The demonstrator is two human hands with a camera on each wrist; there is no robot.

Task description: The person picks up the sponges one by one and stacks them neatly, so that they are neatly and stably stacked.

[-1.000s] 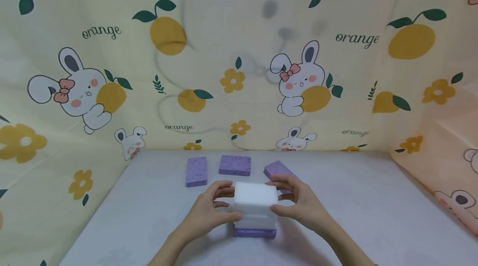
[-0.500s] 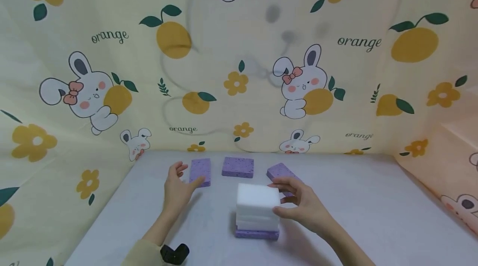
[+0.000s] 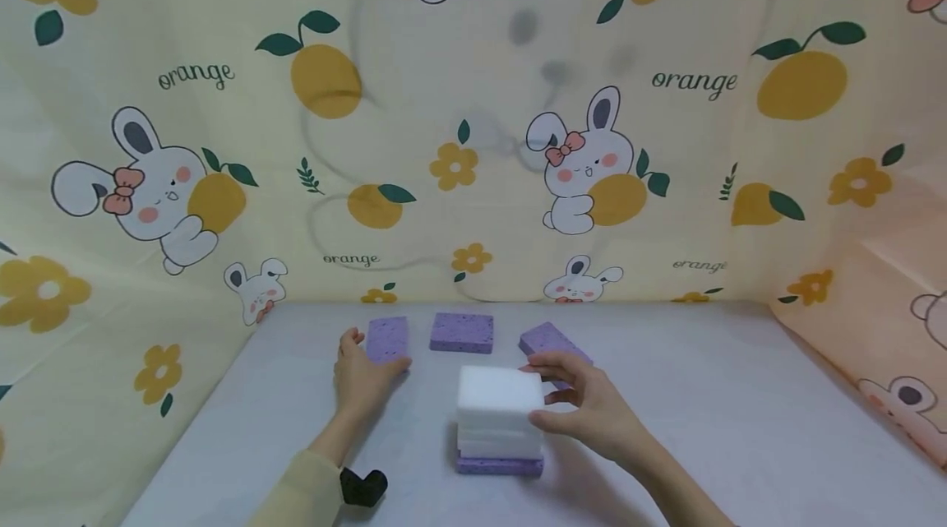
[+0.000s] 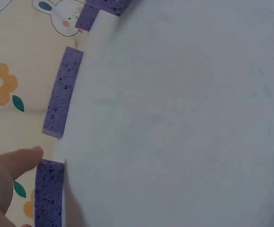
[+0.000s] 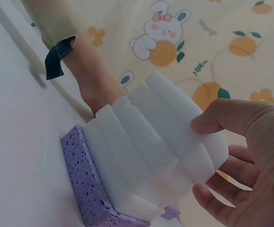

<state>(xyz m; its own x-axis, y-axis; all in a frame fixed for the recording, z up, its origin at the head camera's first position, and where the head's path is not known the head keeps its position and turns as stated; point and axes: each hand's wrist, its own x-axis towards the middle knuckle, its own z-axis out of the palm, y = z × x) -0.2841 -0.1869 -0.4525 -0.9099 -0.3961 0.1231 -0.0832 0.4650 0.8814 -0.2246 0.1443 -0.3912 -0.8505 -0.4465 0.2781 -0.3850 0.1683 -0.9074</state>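
In the head view my left hand [image 3: 362, 379] is at the left purple sponge [image 3: 387, 338], its thumb by the near right corner and its fingers along the left side. The left wrist view shows the thumb [image 4: 26, 161] right at one end of that sponge [image 4: 49, 194]. My right hand [image 3: 584, 404] holds the upper part of a stack of white sponges [image 3: 499, 395], thumb on the near side and fingers behind. In the right wrist view several white sponges [image 5: 132, 137] stand on a purple sponge [image 5: 89, 179], the thumb pressing near the top one.
Behind the stack lie a second purple sponge [image 3: 462, 333] at the back and a tilted purple sponge [image 3: 551, 342], partly hidden by the right hand. A black device [image 3: 362, 487] sits at the left sleeve. Patterned cloth [image 3: 473, 214] closes off the back and sides of the white table [image 3: 703, 395].
My left hand has left the white stack and moved left to the left purple sponge, its thumb now past the sponge's near right corner. The right hand stays on the stack.
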